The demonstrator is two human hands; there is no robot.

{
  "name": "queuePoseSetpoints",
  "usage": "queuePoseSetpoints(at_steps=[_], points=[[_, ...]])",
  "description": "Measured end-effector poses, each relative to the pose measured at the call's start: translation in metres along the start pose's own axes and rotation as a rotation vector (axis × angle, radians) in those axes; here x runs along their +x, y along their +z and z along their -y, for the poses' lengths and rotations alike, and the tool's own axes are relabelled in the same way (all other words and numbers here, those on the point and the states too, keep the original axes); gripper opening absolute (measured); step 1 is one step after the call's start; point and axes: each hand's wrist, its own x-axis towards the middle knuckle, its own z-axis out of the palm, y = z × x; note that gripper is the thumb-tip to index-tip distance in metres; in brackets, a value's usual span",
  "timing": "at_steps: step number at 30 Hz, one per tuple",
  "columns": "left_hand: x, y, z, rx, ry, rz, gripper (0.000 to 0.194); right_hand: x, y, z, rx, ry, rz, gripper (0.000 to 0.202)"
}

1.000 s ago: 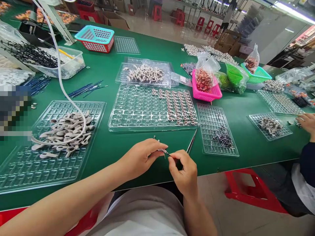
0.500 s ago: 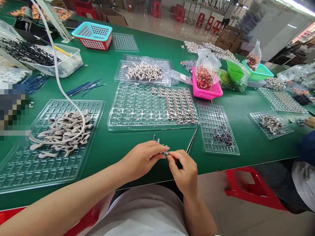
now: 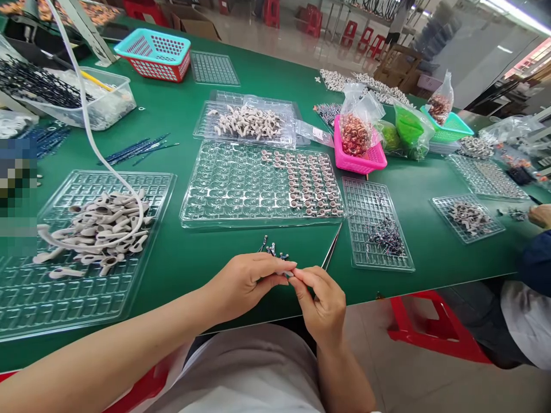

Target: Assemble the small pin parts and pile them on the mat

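My left hand is closed in a pinch on a small pale grey earbud shell, mostly covered by the fingers. The fingertips of my right hand press together at the same piece's near right end; whether they also hold a smaller part is hidden. Just beyond the hands lie several tiny dark electronic parts on the green table. A pair of metal tweezers rests beyond my right hand. Farther off is a clear tray whose right-hand columns are filled with small shell pieces.
Left stands a clear tray heaped with grey shells, a white tube lying over it. Another shell pile sits behind the middle tray. To the right are a tray of dark wired parts, a pink basket and a co-worker's hand.
The view has shifted slightly, so the table things sit a little farther left. Both hands stay together on the shell, and more of the dark parts beyond them show.
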Motion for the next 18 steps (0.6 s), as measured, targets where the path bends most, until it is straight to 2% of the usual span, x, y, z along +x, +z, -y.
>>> queuePoseSetpoints(at_steps=[6, 10, 14, 18], points=[[-0.002, 0.002, 0.002, -0.045, -0.061, 0.025, 0.021, 0.001, 0.000, -0.001, 0.023, 0.021, 0.010, 0.022], [0.001, -0.004, -0.007, -0.086, -0.220, 0.061, 0.021, 0.002, -0.004, -0.001, 0.062, 0.111, 0.070, 0.026], [0.010, -0.028, -0.026, -0.041, -0.408, 0.032, 0.013, -0.001, -0.009, -0.005, 0.033, 0.159, 0.099, 0.031], [0.001, -0.072, -0.032, 0.197, -0.482, -0.133, 0.018, -0.002, -0.009, -0.011, 0.035, 0.117, 0.103, 0.022]])
